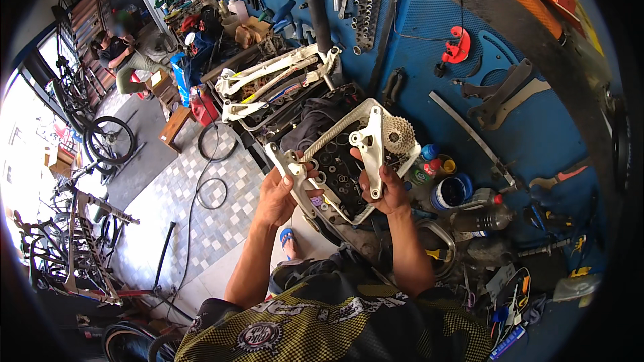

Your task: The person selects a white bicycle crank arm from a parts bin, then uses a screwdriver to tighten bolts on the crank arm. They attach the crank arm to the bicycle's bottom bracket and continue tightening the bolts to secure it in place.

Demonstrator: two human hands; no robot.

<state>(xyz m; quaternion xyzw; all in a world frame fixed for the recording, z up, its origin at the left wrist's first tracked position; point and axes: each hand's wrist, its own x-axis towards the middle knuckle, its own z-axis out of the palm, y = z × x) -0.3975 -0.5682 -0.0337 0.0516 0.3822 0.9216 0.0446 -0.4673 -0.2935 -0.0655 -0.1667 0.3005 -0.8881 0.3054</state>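
My left hand [274, 200] is closed around a white metal bike suspension link [279, 159], which slants upward from the fingers. In my right hand [390, 191] is a second white link [371, 135], roughly triangular with round pivot holes, held nearly upright. Both parts are over a light-rimmed tray [333, 133] of small rings, washers and bolts. Just right of the second link, a silver cassette of sprockets [400, 135] lies at the tray's far corner. The fingers partly cover the lower ends of both links.
Beyond the tray lie white bike frame parts [268, 80] and a dark cloth [312, 121]. Bottles [424, 169] and a blue-white tub [451, 192] stand right of it. Tools hang on a blue wall [429, 60]. Bikes and a seated person [124, 57] are at left.
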